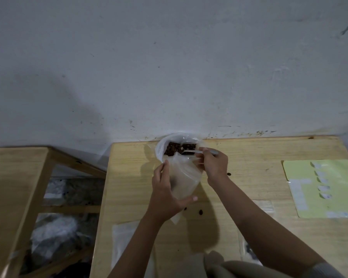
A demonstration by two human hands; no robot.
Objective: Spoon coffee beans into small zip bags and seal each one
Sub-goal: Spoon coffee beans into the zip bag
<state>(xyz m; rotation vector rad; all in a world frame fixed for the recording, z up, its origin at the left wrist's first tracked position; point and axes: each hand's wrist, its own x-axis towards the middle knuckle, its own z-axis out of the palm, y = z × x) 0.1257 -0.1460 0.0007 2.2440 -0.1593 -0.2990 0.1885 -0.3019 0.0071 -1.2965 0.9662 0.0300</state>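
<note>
My left hand (165, 194) has fingers and thumb curled round the small zip bag (184, 180), cupping it from below so its mouth tilts up toward twelve o'clock. My right hand (213, 164) pinches the spoon (199, 151) while spare fingers seem to tug the bag's lip open, I judge so the beans fall in cleanly. The spoon's bowl reaches into the big bag of coffee beans (179, 148) at twelve o'clock, against the wall. Loose beans (200, 212) lie on the wooden table (269, 237) near five o'clock of the bag. A green sheet (333, 189) lies at three o'clock, flat empty bags (127, 243) at seven.
</note>
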